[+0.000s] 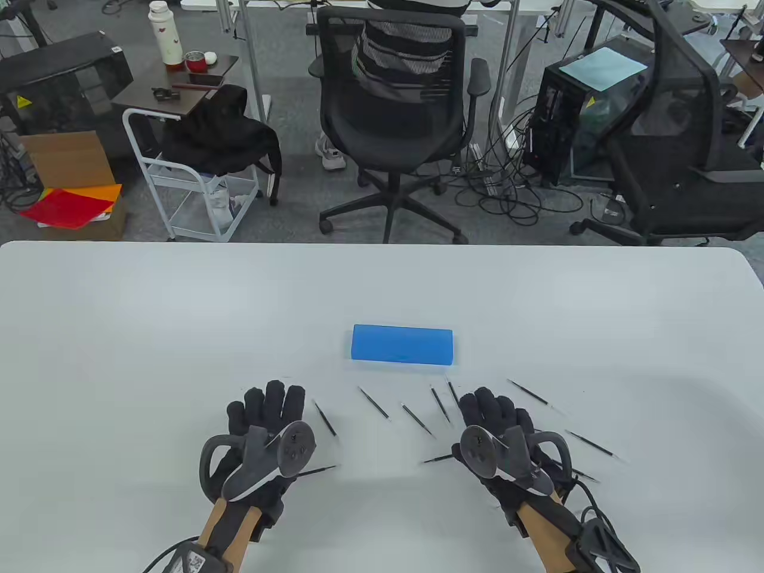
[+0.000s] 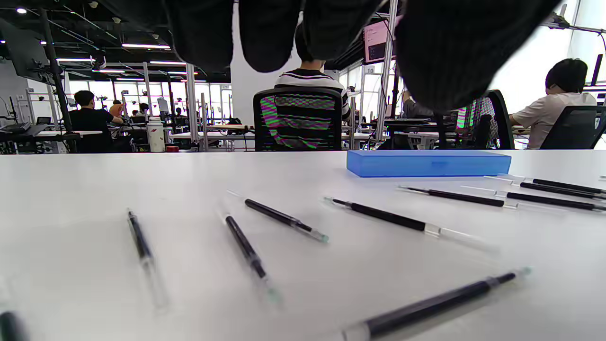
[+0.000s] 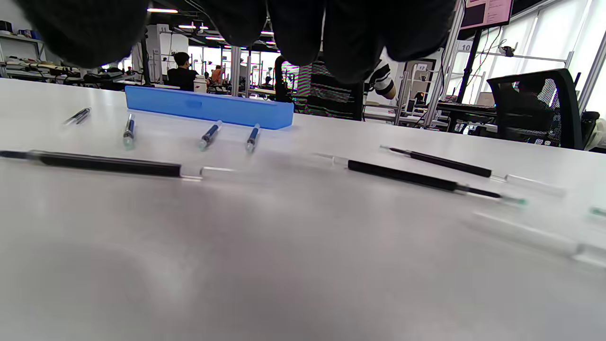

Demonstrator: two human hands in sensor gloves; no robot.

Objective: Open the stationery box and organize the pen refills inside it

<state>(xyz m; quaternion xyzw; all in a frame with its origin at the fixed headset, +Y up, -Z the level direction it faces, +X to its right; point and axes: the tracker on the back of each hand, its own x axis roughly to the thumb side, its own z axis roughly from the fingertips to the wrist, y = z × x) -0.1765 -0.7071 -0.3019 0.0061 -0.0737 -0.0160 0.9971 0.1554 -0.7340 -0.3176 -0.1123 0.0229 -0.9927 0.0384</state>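
A closed blue stationery box (image 1: 401, 345) lies flat on the white table (image 1: 149, 334), also visible in the left wrist view (image 2: 428, 163) and the right wrist view (image 3: 208, 106). Several black pen refills (image 1: 374, 403) lie scattered between the box and my hands (image 2: 286, 219) (image 3: 400, 175). My left hand (image 1: 267, 412) rests palm down near the table's front, left of the refills, fingers straight, holding nothing. My right hand (image 1: 492, 412) lies the same way to the right, with refills around it and some partly under it.
The table's far edge (image 1: 382, 243) lies beyond the box. Behind it stand office chairs (image 1: 394, 119), a white cart (image 1: 191, 179) and a computer tower (image 1: 573, 119) among floor cables. People sit at desks in the background.
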